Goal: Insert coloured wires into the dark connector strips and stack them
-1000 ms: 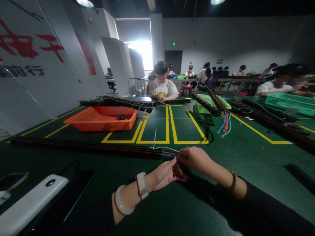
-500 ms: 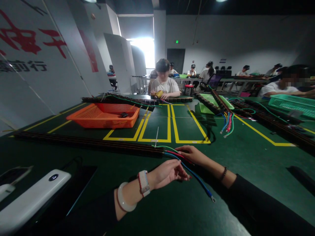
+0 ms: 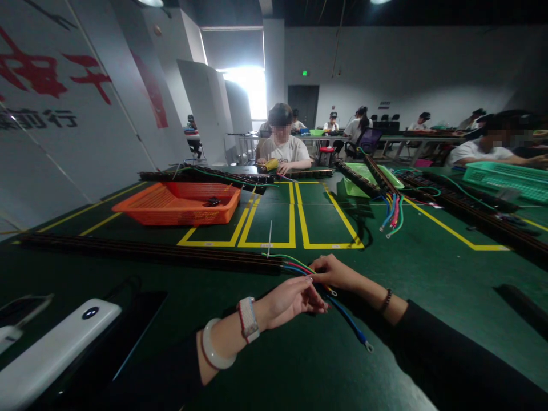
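Observation:
A bundle of colored wires (image 3: 296, 267) comes out of the right end of a long dark strip-like assembly (image 3: 171, 250) on the green table. My right hand (image 3: 336, 272) is closed on this bundle, with thumb and fingers pinching it. A ring terminal (image 3: 333, 293) pokes out below those fingers. From beneath them the blue wire (image 3: 349, 318) runs toward me and ends in another ring terminal. My left hand (image 3: 293, 302) is right beside the wires, its thumb tip near them and its lower fingers loosely curled and apart. A white cable tie (image 3: 269, 238) stands upright at the strip's end.
An orange basket (image 3: 180, 214) sits behind the strip. At left lie a white device (image 3: 55, 354) and a dark flat panel (image 3: 141, 328). More wired strips (image 3: 381, 174) rest on a light green basket (image 3: 355, 187). Across the table a co-worker (image 3: 285, 145) handles a yellow tool (image 3: 269, 165).
My right hand's fingers have closed in on the wires beside my left thumb. A ring terminal now shows below them. My left hand has barely moved.

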